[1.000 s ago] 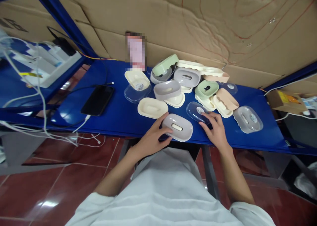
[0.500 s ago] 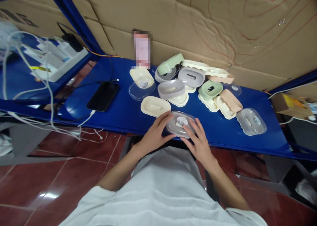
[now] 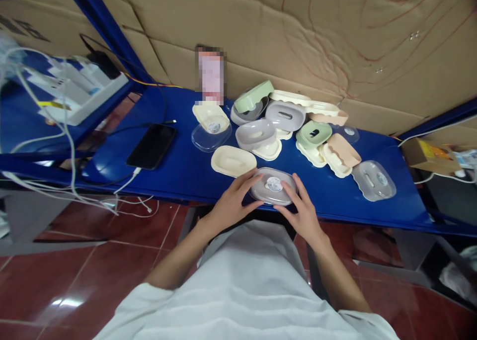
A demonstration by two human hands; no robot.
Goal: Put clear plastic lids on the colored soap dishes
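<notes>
A grey soap dish with a clear lid (image 3: 273, 186) on it sits at the front edge of the blue table (image 3: 179, 166). My left hand (image 3: 233, 201) grips its left side and my right hand (image 3: 301, 212) holds its right side, fingers curled over the lid's rim. A round sticker shows on the lid's top. A cream tray (image 3: 233, 160) lies just behind my left hand.
Behind lie several soap dish parts: a grey one (image 3: 257, 132), green ones (image 3: 314, 132), a peach one (image 3: 343, 149), a clear-lidded grey dish (image 3: 373, 180) to the right, a clear lid (image 3: 210, 134). A black phone (image 3: 152, 145) charges at left. Cardboard lines the back wall.
My right hand brought the clear lid from the right and set it onto the grey dish. Both hands now hold the dish with the lid on it.
</notes>
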